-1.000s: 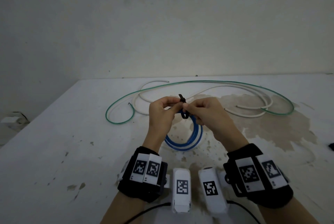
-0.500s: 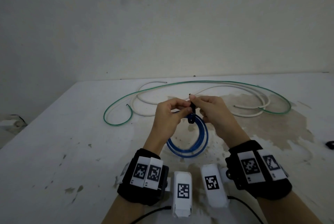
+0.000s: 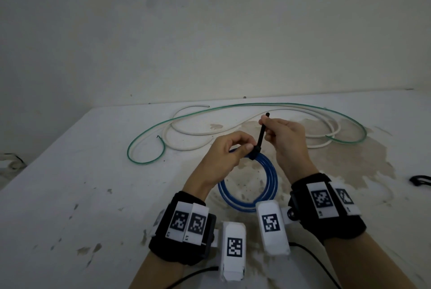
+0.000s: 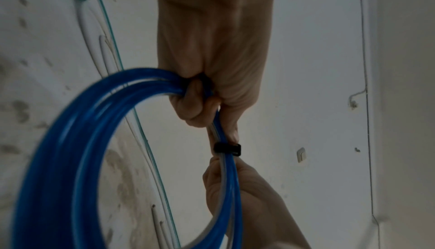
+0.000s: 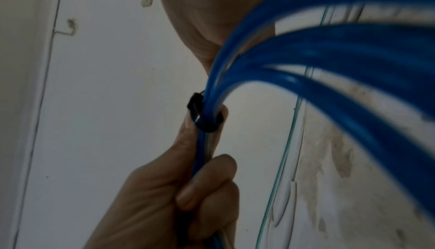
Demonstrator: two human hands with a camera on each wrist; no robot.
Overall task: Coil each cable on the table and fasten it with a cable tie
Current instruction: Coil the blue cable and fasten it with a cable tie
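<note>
A blue cable coil (image 3: 271, 178) hangs above the table with a black cable tie (image 3: 254, 154) round its top. My left hand (image 3: 246, 148) pinches the coil just beside the tie's head. My right hand (image 3: 268, 130) grips the tie's tail (image 3: 262, 131), which points up and away. In the left wrist view the tie (image 4: 227, 148) sits snug round the blue strands (image 4: 77, 141). In the right wrist view the tie (image 5: 207, 121) sits just above the left hand's fingers (image 5: 207, 184). A green cable (image 3: 256, 104) and a white cable (image 3: 184, 147) lie loose farther back.
The white table (image 3: 70, 195) is stained, with a large brown patch at the right. A small black object (image 3: 419, 180) lies at the right edge. A plain wall rises behind the table's far edge.
The right hand has drawn the tie's tail up and to the right, so more tail shows and the loop is tighter on the coil. The left hand keeps its hold.
</note>
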